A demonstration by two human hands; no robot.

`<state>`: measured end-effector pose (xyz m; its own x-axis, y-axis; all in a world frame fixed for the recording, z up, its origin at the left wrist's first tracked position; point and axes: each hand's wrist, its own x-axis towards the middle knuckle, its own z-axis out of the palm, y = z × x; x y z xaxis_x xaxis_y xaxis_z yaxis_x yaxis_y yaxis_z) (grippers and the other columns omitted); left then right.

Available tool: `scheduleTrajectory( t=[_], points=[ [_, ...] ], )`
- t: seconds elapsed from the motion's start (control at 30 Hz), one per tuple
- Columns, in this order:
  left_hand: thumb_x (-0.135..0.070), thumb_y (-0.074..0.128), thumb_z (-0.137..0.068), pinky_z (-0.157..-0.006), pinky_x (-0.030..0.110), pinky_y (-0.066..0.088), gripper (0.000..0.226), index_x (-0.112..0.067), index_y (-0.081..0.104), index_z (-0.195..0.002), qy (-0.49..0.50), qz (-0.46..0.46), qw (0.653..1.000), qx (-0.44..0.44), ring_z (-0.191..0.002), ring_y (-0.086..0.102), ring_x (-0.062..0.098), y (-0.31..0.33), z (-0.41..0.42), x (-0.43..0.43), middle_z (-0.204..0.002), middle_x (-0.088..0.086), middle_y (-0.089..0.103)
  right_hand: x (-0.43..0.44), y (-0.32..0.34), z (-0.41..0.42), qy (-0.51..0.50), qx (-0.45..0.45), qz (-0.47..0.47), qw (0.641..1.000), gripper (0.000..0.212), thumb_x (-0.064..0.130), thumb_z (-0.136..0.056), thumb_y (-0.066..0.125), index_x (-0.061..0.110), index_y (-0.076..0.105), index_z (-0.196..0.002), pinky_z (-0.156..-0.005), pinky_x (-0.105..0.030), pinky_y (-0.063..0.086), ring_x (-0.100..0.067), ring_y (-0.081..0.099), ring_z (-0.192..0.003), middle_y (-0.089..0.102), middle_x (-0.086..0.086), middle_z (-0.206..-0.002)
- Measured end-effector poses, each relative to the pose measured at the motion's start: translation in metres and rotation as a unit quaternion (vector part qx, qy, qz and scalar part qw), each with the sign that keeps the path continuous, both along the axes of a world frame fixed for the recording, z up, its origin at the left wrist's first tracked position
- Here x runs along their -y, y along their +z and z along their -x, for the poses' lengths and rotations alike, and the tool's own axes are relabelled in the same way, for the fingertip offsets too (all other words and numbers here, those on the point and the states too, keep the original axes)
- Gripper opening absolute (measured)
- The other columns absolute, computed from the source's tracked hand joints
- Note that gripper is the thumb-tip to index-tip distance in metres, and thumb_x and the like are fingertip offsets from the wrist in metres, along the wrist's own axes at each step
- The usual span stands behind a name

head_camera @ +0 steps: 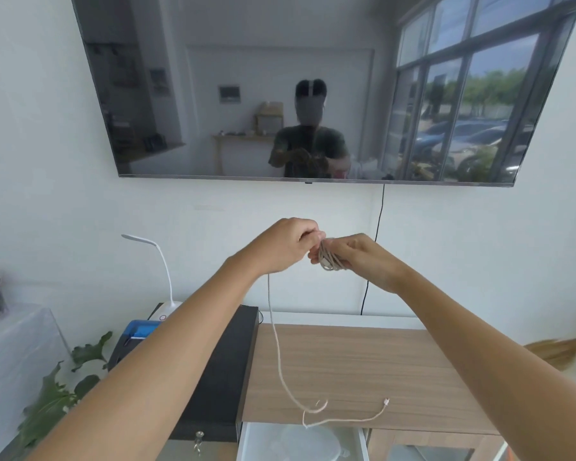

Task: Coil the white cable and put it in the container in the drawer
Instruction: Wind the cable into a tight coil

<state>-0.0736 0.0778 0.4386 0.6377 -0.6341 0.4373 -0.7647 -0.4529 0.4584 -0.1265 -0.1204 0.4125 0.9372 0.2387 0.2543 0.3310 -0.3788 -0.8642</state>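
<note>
Both my hands are raised in front of the wall below the television. My right hand (356, 257) grips a bundle of loops of the white cable (328, 259). My left hand (286, 244) pinches the strand just left of the bundle. From my left hand the loose cable hangs down to the wooden cabinet top (363, 367), where its tail curls and ends in a small plug (385, 401). Below the cabinet's front edge the white drawer (246, 440) stands pulled out, with a clear container (310, 440) inside.
A black box (220, 371) lies left of the wooden top, with a white desk lamp (162, 261) and a blue device (140, 329) behind it. A green plant (57, 390) stands at the lower left. A black cord (376, 241) hangs from the television (313, 84).
</note>
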Motion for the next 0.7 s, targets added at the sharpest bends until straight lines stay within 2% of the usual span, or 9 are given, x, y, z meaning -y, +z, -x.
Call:
scheduleTrajectory(
  t=[0.03,0.13,0.27,0.37,0.47,0.5,0.57,0.63,0.7],
  points=[
    [-0.036,0.053,-0.101,-0.061,0.03,0.041,0.034,-0.016,0.062,-0.076,0.004,0.019,1.0,-0.006,-0.058,0.049,0.005,0.001,-0.002,0.0,-0.073,-0.004,0.066,-0.001,0.001,0.001,0.011,-0.016,-0.005,1.0,0.047,0.029,-0.104,0.052,-0.016,0.064,-0.092,-0.084,-0.026,0.05,-0.019,0.07,-0.095,0.075,-0.016,-0.106],
    [-0.039,0.062,-0.097,-0.069,0.032,0.046,0.031,-0.015,0.066,-0.077,-0.003,0.086,0.996,-0.037,-0.074,0.059,0.017,0.005,-0.008,0.001,-0.08,0.004,0.069,-0.002,0.003,0.003,0.026,-0.042,-0.06,0.997,0.032,0.019,-0.105,0.057,-0.009,0.071,-0.104,-0.079,-0.022,0.049,-0.017,0.066,-0.09,0.076,-0.009,-0.104],
    [-0.032,0.06,-0.099,-0.053,0.015,0.037,0.023,-0.02,0.065,-0.081,-0.029,0.129,0.989,-0.073,-0.049,0.045,0.001,0.004,-0.01,0.006,-0.071,-0.013,0.062,-0.002,0.004,0.004,0.066,-0.056,-0.159,0.984,0.028,0.015,-0.106,0.053,-0.006,0.071,-0.113,-0.078,-0.021,0.051,-0.017,0.066,-0.089,0.071,-0.012,-0.101],
    [-0.029,0.055,-0.102,-0.056,0.023,0.046,0.022,-0.019,0.062,-0.084,-0.053,0.174,0.979,-0.09,-0.052,0.053,0.005,0.0,-0.01,0.014,-0.064,-0.015,0.06,-0.006,0.005,0.007,0.1,-0.065,-0.225,0.967,0.024,0.015,-0.105,0.052,0.0,0.07,-0.111,-0.08,-0.026,0.05,-0.021,0.06,-0.085,0.068,-0.013,-0.101],
    [-0.02,0.05,-0.104,-0.054,0.017,0.046,0.023,-0.01,0.061,-0.087,-0.066,0.232,0.964,-0.113,-0.05,0.057,0.009,-0.007,-0.006,0.021,-0.059,-0.012,0.055,-0.013,0.01,0.007,0.119,-0.038,-0.266,0.956,0.026,0.016,-0.107,0.048,-0.001,0.069,-0.108,-0.076,-0.022,0.05,-0.02,0.057,-0.079,0.066,-0.012,-0.098],
    [-0.014,0.048,-0.103,-0.058,0.019,0.047,0.02,-0.01,0.063,-0.091,-0.051,0.227,0.967,-0.102,-0.054,0.058,0.007,-0.011,-0.004,0.024,-0.064,-0.011,0.057,-0.015,0.012,0.007,0.119,-0.029,-0.29,0.949,0.026,0.016,-0.107,0.049,-0.002,0.068,-0.11,-0.076,-0.022,0.051,-0.019,0.059,-0.079,0.067,-0.011,-0.098],
    [-0.014,0.043,-0.103,-0.06,0.02,0.044,0.025,-0.023,0.064,-0.094,-0.007,0.186,0.98,-0.064,-0.057,0.053,-0.001,-0.023,0.0,0.027,-0.072,-0.011,0.059,-0.017,0.017,0.005,0.1,-0.017,-0.35,0.931,0.025,0.014,-0.105,0.052,-0.004,0.068,-0.115,-0.083,-0.024,0.054,-0.019,0.068,-0.085,0.072,-0.011,-0.101],
    [-0.026,0.04,-0.106,-0.051,0.023,0.034,0.028,-0.035,0.057,-0.086,0.007,0.135,0.989,-0.058,-0.048,0.039,0.004,-0.032,0.007,0.027,-0.064,-0.009,0.05,-0.016,0.021,0.002,0.06,0.001,-0.372,0.926,0.023,0.011,-0.104,0.054,-0.003,0.069,-0.115,-0.087,-0.024,0.056,-0.018,0.073,-0.095,0.075,-0.011,-0.103],
    [-0.028,0.037,-0.106,-0.048,0.024,0.029,0.028,-0.032,0.062,-0.093,0.004,0.072,0.996,-0.052,-0.044,0.033,0.008,-0.035,0.009,0.023,-0.058,-0.007,0.045,-0.013,0.023,0.0,-0.001,0.025,-0.364,0.931,0.021,0.01,-0.104,0.055,-0.001,0.072,-0.112,-0.088,-0.024,0.056,-0.017,0.073,-0.099,0.076,-0.01,-0.105]
  ],
)
